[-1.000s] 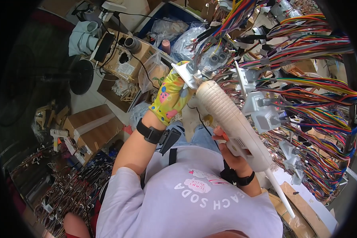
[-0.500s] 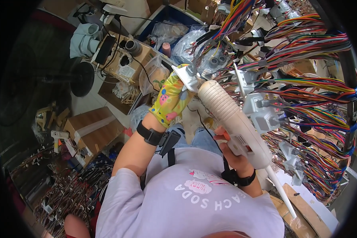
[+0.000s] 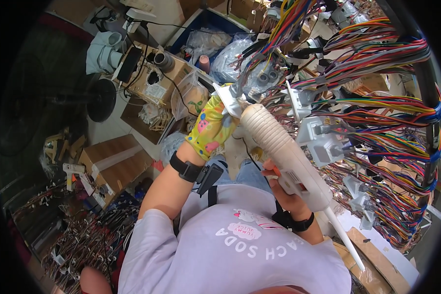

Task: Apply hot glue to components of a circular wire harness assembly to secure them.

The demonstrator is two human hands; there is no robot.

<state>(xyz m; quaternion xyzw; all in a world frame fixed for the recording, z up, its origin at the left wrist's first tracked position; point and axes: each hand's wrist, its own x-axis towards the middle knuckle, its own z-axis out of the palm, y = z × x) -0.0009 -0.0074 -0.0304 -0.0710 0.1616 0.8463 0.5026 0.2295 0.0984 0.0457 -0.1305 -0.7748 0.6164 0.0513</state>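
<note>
Head view: bare right fingers (image 3: 278, 188) grip a ribbed, scuffed off-white glue gun (image 3: 294, 159); just beside its rounded nose, floral-gloved left fingers (image 3: 224, 118) hold a smooth, flared white plastic connector housing (image 3: 229, 101).

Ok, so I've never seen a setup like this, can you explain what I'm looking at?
There's no robot here, just a person working by hand. The view comes from a fisheye camera on their head, looking down, so edges bend. The left hand, in a yellow patterned glove, holds a pale plastic fitting. The bare right hand grips what looks like a white glue gun, its ribbed end close to the fitting; I can't tell whether they touch. Coloured wire bundles fill the right side, and a taped cardboard box sits at the left.
</note>
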